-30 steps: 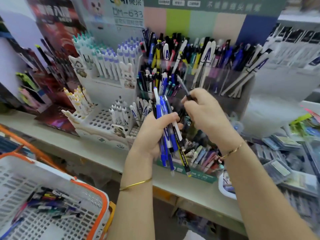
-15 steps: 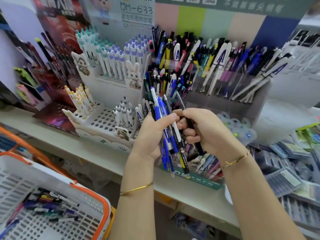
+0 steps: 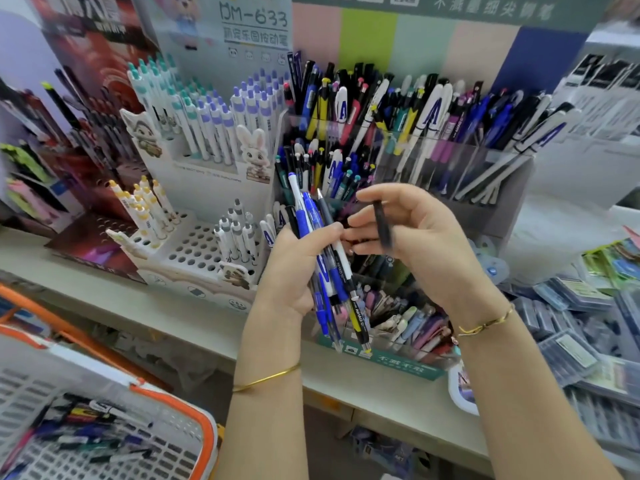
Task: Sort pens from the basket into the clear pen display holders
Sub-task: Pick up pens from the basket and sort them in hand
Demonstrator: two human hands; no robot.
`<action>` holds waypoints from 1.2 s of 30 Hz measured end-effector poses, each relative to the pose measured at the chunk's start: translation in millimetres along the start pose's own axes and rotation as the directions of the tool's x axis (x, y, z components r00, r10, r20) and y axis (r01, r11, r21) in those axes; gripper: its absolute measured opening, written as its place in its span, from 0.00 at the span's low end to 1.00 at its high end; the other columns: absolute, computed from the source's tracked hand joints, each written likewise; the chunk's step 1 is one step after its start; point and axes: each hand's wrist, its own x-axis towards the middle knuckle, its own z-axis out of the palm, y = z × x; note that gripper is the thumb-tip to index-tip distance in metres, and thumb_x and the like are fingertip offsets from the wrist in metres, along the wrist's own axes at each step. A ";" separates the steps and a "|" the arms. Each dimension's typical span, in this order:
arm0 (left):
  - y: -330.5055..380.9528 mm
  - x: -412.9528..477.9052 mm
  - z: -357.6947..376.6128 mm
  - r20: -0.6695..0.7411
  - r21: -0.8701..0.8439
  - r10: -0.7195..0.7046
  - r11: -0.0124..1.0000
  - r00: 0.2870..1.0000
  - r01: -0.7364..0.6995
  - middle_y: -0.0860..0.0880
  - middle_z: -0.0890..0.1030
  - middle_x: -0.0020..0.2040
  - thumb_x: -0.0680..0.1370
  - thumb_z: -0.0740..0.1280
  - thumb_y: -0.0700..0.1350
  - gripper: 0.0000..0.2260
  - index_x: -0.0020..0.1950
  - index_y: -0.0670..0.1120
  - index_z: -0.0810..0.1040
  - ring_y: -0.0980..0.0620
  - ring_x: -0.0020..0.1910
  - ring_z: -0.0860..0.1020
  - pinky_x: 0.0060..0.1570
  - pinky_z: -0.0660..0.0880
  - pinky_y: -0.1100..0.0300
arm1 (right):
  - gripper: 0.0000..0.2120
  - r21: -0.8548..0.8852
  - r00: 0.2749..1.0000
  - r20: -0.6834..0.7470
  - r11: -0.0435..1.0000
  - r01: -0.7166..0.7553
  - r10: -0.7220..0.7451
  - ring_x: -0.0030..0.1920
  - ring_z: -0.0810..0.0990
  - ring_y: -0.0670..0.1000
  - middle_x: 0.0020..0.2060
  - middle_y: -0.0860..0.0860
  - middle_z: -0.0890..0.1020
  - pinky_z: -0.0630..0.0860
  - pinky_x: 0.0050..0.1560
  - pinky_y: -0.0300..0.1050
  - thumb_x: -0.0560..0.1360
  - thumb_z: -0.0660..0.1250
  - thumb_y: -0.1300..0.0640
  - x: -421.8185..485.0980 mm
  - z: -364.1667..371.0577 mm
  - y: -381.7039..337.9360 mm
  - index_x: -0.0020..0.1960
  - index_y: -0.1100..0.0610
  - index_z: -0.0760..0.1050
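Note:
My left hand (image 3: 291,271) grips a bundle of pens (image 3: 325,271), mostly blue, with one black-and-yellow pen sticking out below. My right hand (image 3: 422,237) is beside it, palm towards me, with a dark pen (image 3: 382,225) held upright between thumb and fingers; the pen is blurred. Behind both hands stand the clear pen display holders (image 3: 443,157), crowded with pens in tiers. The white basket with an orange rim (image 3: 194,410) sits at the lower left with several loose pens (image 3: 93,431) on its bottom.
A white display stand with rabbit figures (image 3: 207,188) holds white pens left of the holders. A dark red stand (image 3: 79,140) is further left. A lower clear tray of pens (image 3: 398,323) sits on the shelf edge. Packaged goods (image 3: 581,327) lie at the right.
My right hand drew a dark pen out of the bundle and moved right, turning palm up. The camera shifted slightly downward. My left hand kept its bundle.

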 end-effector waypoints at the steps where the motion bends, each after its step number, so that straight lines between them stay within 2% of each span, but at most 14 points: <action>1: 1.3 -0.4 0.0 -0.010 0.010 0.002 1.000 1.000 -0.002 0.46 0.80 0.36 0.78 0.66 0.38 0.12 0.60 0.36 0.74 0.50 0.33 0.80 0.30 0.77 0.57 | 0.13 -0.106 0.997 0.005 0.992 0.071 -0.071 0.45 0.85 0.55 0.44 0.60 0.83 0.82 0.44 0.48 0.75 0.61 0.74 -0.8 0.2 -1.5 0.55 0.61 0.74; 3: 3.6 -1.3 0.3 -0.025 0.021 -0.004 1.000 1.000 0.004 0.48 0.78 0.31 0.77 0.67 0.37 0.09 0.56 0.36 0.74 0.53 0.28 0.77 0.27 0.75 0.61 | 0.05 -0.378 0.979 -0.035 0.909 0.175 -0.203 0.40 0.82 0.51 0.39 0.56 0.81 0.81 0.40 0.48 0.76 0.68 0.60 -1.0 3.4 -4.3 0.49 0.58 0.72; 5: 4.8 -2.7 1.0 -0.035 0.024 -0.009 1.000 0.999 0.010 0.47 0.78 0.32 0.77 0.67 0.37 0.06 0.52 0.37 0.75 0.54 0.27 0.77 0.27 0.75 0.62 | 0.13 -0.569 0.952 -0.115 0.804 0.171 -0.284 0.40 0.78 0.49 0.38 0.51 0.79 0.77 0.42 0.52 0.79 0.62 0.48 2.3 7.8 -4.3 0.44 0.57 0.76; 6: 5.1 -3.4 1.3 -0.033 0.025 -0.010 1.000 0.999 0.011 0.47 0.77 0.33 0.77 0.67 0.37 0.06 0.52 0.38 0.74 0.54 0.27 0.77 0.27 0.75 0.61 | 0.15 -0.600 0.946 -0.158 0.788 0.137 -0.285 0.43 0.78 0.48 0.40 0.49 0.78 0.76 0.44 0.51 0.80 0.58 0.47 5.0 10.9 -5.9 0.45 0.55 0.78; 8: 5.2 -4.0 1.1 -0.012 0.030 -0.014 0.999 1.000 0.015 0.47 0.75 0.33 0.77 0.67 0.37 0.06 0.52 0.40 0.73 0.54 0.27 0.76 0.27 0.76 0.61 | 0.11 -0.628 0.943 -0.174 0.769 0.116 -0.285 0.47 0.76 0.49 0.43 0.47 0.75 0.74 0.49 0.48 0.79 0.57 0.56 11.6 15.0 -7.9 0.51 0.53 0.79; 11: 5.4 -4.5 0.5 0.020 0.044 -0.019 0.999 1.000 0.018 0.47 0.74 0.33 0.77 0.67 0.37 0.05 0.49 0.42 0.72 0.53 0.28 0.75 0.28 0.76 0.60 | 0.16 -0.565 0.965 -0.102 0.812 0.143 -0.241 0.43 0.74 0.46 0.43 0.46 0.73 0.72 0.47 0.42 0.77 0.56 0.68 19.9 16.5 -9.4 0.55 0.53 0.76; 14: 7.8 -6.6 2.1 0.066 0.023 -0.007 1.000 0.998 0.005 0.49 0.74 0.30 0.78 0.65 0.35 0.04 0.47 0.42 0.72 0.55 0.25 0.75 0.25 0.74 0.62 | 0.18 -0.664 0.976 0.070 0.721 0.199 -0.205 0.52 0.72 0.42 0.52 0.48 0.73 0.67 0.54 0.26 0.77 0.58 0.70 22.3 15.3 -5.3 0.54 0.51 0.79; 19: 11.7 -10.6 3.0 0.083 -0.064 -0.021 0.998 0.996 0.027 0.48 0.76 0.28 0.79 0.63 0.36 0.03 0.46 0.40 0.74 0.55 0.24 0.75 0.23 0.73 0.64 | 0.14 -0.705 0.945 0.249 0.629 0.327 -0.212 0.57 0.70 0.42 0.55 0.47 0.72 0.65 0.56 0.22 0.72 0.66 0.71 23.5 14.1 3.3 0.54 0.58 0.78; 22: 11.6 -10.6 -1.2 0.080 -0.112 -0.086 0.989 0.993 0.095 0.46 0.75 0.32 0.79 0.64 0.39 0.03 0.48 0.39 0.75 0.54 0.27 0.76 0.24 0.74 0.62 | 0.10 -0.747 0.932 0.279 0.558 0.362 -0.232 0.52 0.72 0.43 0.51 0.47 0.74 0.65 0.52 0.24 0.73 0.69 0.68 26.0 11.6 5.9 0.52 0.59 0.77; 25: 12.7 -9.7 -4.7 0.178 -0.182 -0.146 0.967 0.973 0.178 0.47 0.75 0.33 0.75 0.66 0.43 0.06 0.47 0.40 0.75 0.54 0.27 0.76 0.25 0.75 0.62 | 0.07 -0.759 0.926 0.284 0.531 0.377 -0.251 0.41 0.69 0.41 0.42 0.43 0.70 0.66 0.45 0.26 0.74 0.67 0.67 26.3 10.1 7.2 0.49 0.57 0.75; 28: 12.9 -8.7 -3.2 0.159 -0.227 -0.145 0.957 0.977 0.179 0.48 0.75 0.34 0.75 0.65 0.42 0.03 0.45 0.43 0.75 0.56 0.27 0.75 0.25 0.74 0.64 | 0.07 -0.746 0.945 0.244 0.580 0.327 -0.219 0.37 0.68 0.41 0.39 0.44 0.70 0.67 0.40 0.32 0.75 0.64 0.66 21.6 11.0 7.4 0.46 0.54 0.69; 31: 10.1 -7.9 -2.8 0.065 -0.273 -0.131 0.951 0.989 0.144 0.48 0.77 0.34 0.79 0.63 0.41 0.04 0.50 0.41 0.73 0.55 0.28 0.75 0.24 0.74 0.63 | 0.06 -0.681 0.976 0.058 0.707 0.192 -0.209 0.30 0.66 0.46 0.33 0.50 0.72 0.66 0.32 0.49 0.75 0.60 0.64 16.0 11.7 6.9 0.43 0.56 0.64; 33: 7.9 -7.6 -3.4 0.046 -0.282 -0.102 0.953 0.994 0.111 0.48 0.77 0.35 0.79 0.63 0.39 0.05 0.54 0.40 0.72 0.55 0.28 0.75 0.25 0.74 0.63 | 0.03 -0.536 0.980 -0.069 0.835 0.123 -0.189 0.29 0.66 0.49 0.30 0.51 0.71 0.66 0.30 0.50 0.76 0.59 0.61 14.6 14.7 5.6 0.44 0.58 0.66; 36: 6.2 -5.6 -3.7 0.051 -0.308 -0.052 0.949 0.997 0.066 0.48 0.77 0.36 0.78 0.62 0.36 0.05 0.54 0.41 0.71 0.56 0.30 0.76 0.26 0.74 0.62 | 0.13 -0.400 0.977 -0.186 0.916 0.021 -0.103 0.25 0.67 0.45 0.23 0.44 0.70 0.67 0.31 0.42 0.81 0.59 0.52 13.4 17.5 4.2 0.42 0.59 0.73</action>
